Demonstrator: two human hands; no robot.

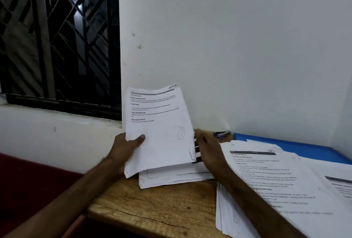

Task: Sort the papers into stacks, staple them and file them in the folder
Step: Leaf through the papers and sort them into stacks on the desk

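Pinching the sheaf of papers (pixel 158 133) by its lower left edge, the left hand (pixel 123 148) holds it upright above the surface (pixel 152 209), while the right hand (pixel 207 150), nearer the stapler (pixel 222 134), meets its right edge, fingers hidden, grip unclear.

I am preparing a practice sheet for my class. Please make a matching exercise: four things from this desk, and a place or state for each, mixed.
1 stapler
2 folder
3 printed sheets
4 large paper pile

A held up by the left hand
B blue, partly under papers
C just left of the folder, by the wall
D white, beneath the right forearm

Pairs: 1-C, 2-B, 3-A, 4-D
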